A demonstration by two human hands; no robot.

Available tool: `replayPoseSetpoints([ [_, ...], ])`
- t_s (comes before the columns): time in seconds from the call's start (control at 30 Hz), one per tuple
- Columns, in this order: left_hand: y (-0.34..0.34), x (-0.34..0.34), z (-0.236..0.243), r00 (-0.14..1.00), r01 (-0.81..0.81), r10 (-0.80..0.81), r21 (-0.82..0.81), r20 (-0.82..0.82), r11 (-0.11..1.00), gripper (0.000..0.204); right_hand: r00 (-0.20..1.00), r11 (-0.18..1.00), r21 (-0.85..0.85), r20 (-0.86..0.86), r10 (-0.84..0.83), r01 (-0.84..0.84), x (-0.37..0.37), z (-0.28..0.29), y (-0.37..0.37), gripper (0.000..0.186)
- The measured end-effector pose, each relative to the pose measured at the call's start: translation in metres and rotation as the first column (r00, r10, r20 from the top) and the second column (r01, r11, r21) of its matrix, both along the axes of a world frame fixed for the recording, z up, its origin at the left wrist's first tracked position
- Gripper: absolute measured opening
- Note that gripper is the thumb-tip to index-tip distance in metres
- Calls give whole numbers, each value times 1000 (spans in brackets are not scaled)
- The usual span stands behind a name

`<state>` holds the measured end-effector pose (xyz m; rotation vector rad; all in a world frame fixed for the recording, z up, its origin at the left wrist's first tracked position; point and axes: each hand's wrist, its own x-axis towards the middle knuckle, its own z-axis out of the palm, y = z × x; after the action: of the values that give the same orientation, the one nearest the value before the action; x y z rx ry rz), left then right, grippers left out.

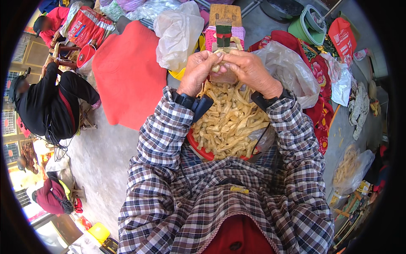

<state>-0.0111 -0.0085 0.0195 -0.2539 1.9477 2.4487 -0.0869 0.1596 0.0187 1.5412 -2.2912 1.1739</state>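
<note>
My left hand (pixel 197 71) and my right hand (pixel 250 71) meet in front of me, fingertips pinched together. Between them is a small pale-yellow limp strip (pixel 216 67), bunched up and partly hidden by the fingers. Just beyond stands a wooden block (pixel 226 16) with a dark green and red band and pink dotted cloth around it. Below my hands, a heap of similar yellowish-tan strips (pixel 230 122) fills a red basin (pixel 194 145) at my lap. The exact kind of strip cannot be made out.
Left of my arms spreads a red cloth (pixel 129 76), beside a white plastic bag (pixel 178 31). Another clear bag (pixel 294 72) lies over red flowered fabric (pixel 323 112) at right. Green tubs (pixel 306 27) stand at the far right. People (pixel 46 101) sit along the left side.
</note>
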Motion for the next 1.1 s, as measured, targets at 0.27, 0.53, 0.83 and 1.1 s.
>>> replayPoseSetpoints([
  [0.27,1,-2,-3,980,-41,68,142,-185,989,17,644,955,-260,757,111,141,-1,1,0,16],
  [0.53,4,-5,-14,917,-119,-5,-283,-400,952,13,416,856,-464,842,345,229,-8,-12,-2,21],
  [0.83,8,-4,-10,930,-166,95,-174,-356,971,13,620,951,-244,781,75,192,1,-8,-4,18],
  [1.1,1,-5,-10,955,-125,70,-177,-287,976,18,792,969,-227,607,64,96,6,-7,-8,17],
])
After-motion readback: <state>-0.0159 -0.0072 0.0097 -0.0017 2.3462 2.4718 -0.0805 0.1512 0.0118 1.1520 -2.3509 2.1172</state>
